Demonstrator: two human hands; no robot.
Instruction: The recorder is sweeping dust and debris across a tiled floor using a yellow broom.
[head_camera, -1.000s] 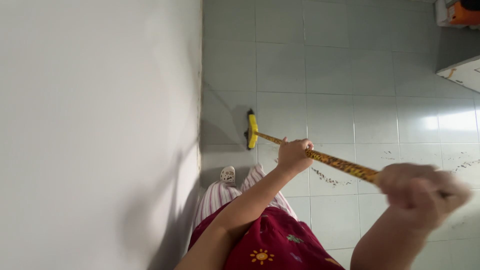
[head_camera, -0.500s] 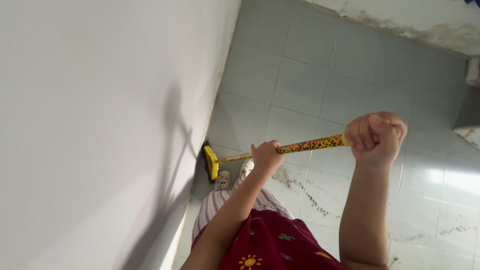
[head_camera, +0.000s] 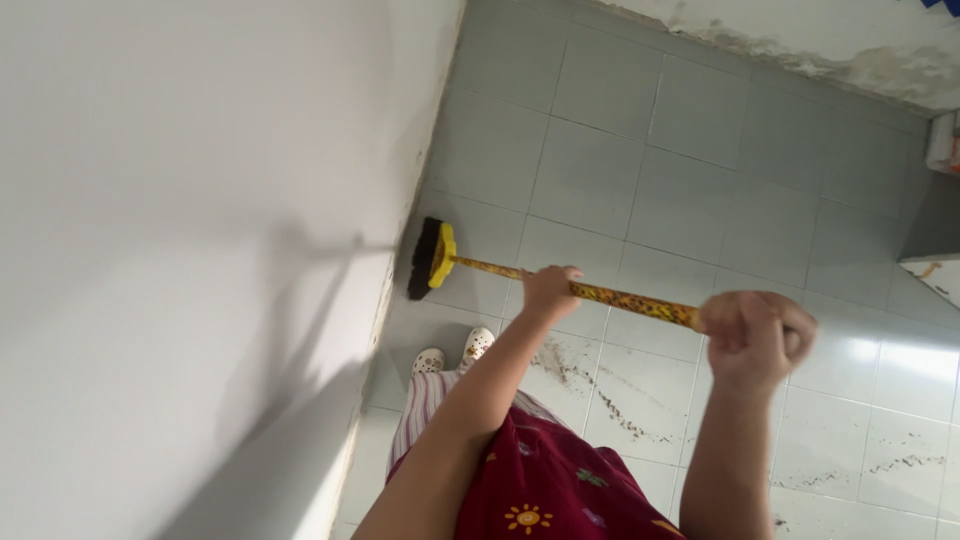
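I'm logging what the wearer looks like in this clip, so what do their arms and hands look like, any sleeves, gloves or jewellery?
Both forearms are bare, with no sleeves reaching them. The left hand and right hand wear no gloves, and no rings, watch or bracelets show, though the right hand is slightly blurred. Clothing appears only lower down: a dark red patterned garment with small sun motifs.

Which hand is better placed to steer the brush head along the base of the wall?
Probably the left hand: it grips the patterned handle nearer the yellow brush head, whose bristles meet the wall at its base. The right hand is closed on the handle's far end.
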